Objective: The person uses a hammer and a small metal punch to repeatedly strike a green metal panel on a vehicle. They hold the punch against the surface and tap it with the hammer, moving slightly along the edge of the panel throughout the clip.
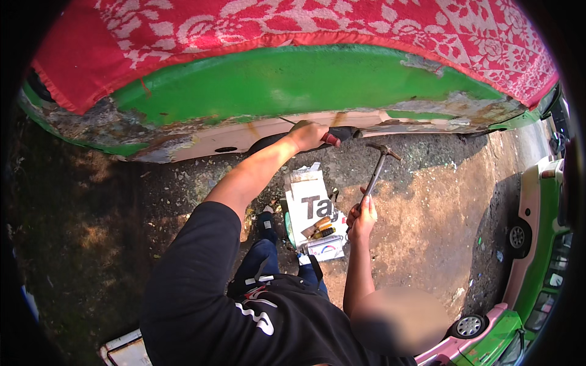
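Note:
My left hand (308,135) is closed around a red-handled tool (331,139) with a thin metal blade. The blade points left, against the lower edge of the green vehicle body panel (274,79); where its tip meets the metal is too small to tell. My right hand (364,216) grips a hammer (379,168) by the lower part of its handle. The hammer's head is raised, apart from the red handle and to its right. Paint is peeled along the panel's bottom, above a pale pink strip (207,139). Behind my left hand, a dark tyre (274,142) partly shows.
A red floral cloth (274,21) covers the panel's top. Near my feet, a white printed sheet (305,195) bears several hand tools (320,229) and a white box (325,247). Another green and pink vehicle (531,244) stands at right; a white-framed panel (125,349) lies lower left.

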Tool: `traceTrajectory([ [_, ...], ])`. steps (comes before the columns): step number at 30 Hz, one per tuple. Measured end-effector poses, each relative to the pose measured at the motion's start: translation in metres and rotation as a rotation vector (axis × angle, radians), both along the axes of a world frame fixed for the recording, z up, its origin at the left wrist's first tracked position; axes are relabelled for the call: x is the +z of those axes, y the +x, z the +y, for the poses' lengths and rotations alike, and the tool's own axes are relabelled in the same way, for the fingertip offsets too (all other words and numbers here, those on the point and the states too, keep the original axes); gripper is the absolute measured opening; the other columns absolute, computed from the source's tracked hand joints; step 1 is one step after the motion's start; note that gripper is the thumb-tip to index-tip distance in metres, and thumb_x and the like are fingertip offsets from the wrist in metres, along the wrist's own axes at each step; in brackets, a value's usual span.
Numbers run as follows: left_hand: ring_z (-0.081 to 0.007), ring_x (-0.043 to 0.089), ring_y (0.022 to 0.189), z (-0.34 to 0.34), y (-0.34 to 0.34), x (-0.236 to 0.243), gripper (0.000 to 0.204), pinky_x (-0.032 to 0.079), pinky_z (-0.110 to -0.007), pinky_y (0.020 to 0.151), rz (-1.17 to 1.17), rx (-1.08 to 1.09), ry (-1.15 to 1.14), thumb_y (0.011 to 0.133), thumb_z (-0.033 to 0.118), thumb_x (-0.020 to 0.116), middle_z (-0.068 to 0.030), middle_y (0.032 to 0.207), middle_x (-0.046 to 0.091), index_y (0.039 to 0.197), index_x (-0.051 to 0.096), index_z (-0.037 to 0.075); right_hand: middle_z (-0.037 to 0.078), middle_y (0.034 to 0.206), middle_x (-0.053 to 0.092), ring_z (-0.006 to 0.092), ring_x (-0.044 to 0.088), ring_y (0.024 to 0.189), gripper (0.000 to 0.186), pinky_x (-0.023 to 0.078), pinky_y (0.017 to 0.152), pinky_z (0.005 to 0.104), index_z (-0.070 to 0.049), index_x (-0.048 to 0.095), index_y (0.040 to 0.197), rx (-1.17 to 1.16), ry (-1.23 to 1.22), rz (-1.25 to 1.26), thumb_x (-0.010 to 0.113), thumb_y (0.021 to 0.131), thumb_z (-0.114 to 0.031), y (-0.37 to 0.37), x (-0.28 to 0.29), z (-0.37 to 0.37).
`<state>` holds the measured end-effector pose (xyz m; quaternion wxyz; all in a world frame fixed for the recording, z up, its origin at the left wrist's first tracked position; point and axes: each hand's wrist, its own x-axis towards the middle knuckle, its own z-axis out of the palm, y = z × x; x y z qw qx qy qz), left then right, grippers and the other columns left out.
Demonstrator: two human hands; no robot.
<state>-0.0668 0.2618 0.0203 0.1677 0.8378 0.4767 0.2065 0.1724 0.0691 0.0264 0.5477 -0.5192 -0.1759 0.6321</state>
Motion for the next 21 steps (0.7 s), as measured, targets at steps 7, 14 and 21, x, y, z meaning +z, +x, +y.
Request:
traceTrajectory([
  [7,-0.0332,0.068,0.074,0.0,-0.002,-0.003,0.017,0.051,-0.042,0.065,0.121,-0.033,-0.035,0.083,0.022,0.069,-0.0141,0.077,0.069,0.079,0.065,0.006,-0.007,0.055,0.032,0.0019,0.025,0.039,0.036,0.02,0.034,0.0205,-0.013,0.053,0.13,0.017,0.016,0.027,0.047,0.103,-0.035,-0.008,-0.015,-0.01],
  [14,-0.0317,0.068,0.075,0.007,0.002,0.002,0.027,0.052,-0.041,0.066,0.208,-0.042,-0.022,0.085,0.033,0.067,-0.0144,0.078,0.069,0.079,0.067,0.007,-0.007,0.057,0.033,0.0036,0.028,0.04,0.033,0.021,0.035,0.0203,-0.016,0.056,0.126,0.095,-0.073,0.132,0.047,0.103,-0.038,-0.045,-0.022,-0.004],
  [21,-0.0331,0.068,0.076,0.006,0.003,-0.002,0.017,0.053,-0.044,0.068,0.239,0.026,-0.004,0.081,0.026,0.066,-0.0138,0.077,0.069,0.083,0.066,0.009,-0.007,0.055,0.026,0.0047,0.021,0.039,0.037,0.018,0.036,0.0231,-0.018,0.049,0.132,0.0,-0.074,0.255,0.041,0.103,-0.04,-0.043,-0.009,-0.014],
])
